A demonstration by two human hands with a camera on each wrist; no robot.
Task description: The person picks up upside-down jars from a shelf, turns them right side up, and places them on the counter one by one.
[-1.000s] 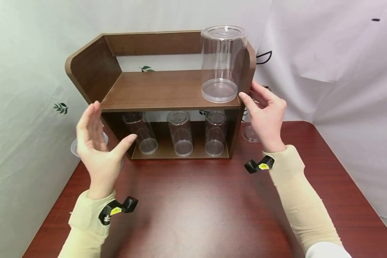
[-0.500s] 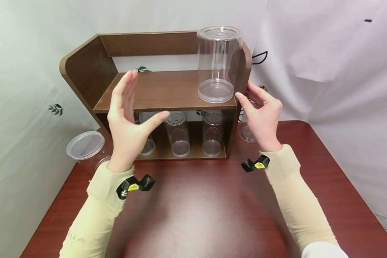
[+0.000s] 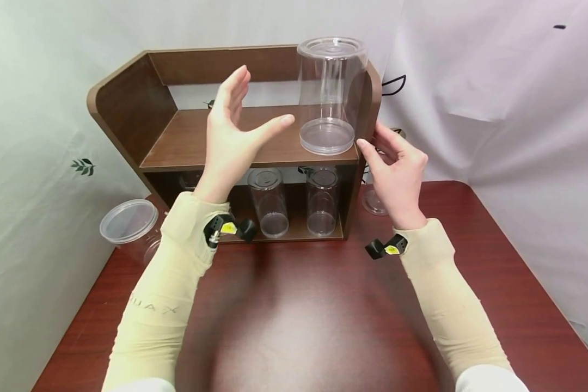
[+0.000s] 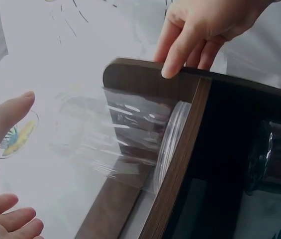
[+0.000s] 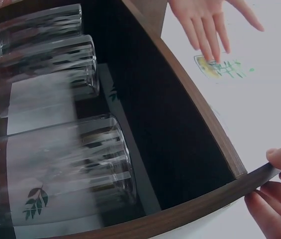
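A large clear plastic jar stands upside down, lid at the bottom, at the right end of the upper board of a brown wooden shelf. My left hand is raised in front of the shelf, left of the jar, thumb and fingers spread wide around nothing. A gap shows between that thumb and the jar's side in the left wrist view. With my right hand I pinch the shelf's right side panel, the thumb on one face and the fingers on the other.
Smaller clear jars stand inverted in the shelf's lower compartment, one partly hidden behind my left arm. Another clear jar with a pale lid is on the table at the left. Beyond my right hand sits a round clear piece. White curtains surround the table.
My left hand has moved right and up, from beside the shelf's left end to in front of the upper board. My right hand keeps its grip on the side panel.
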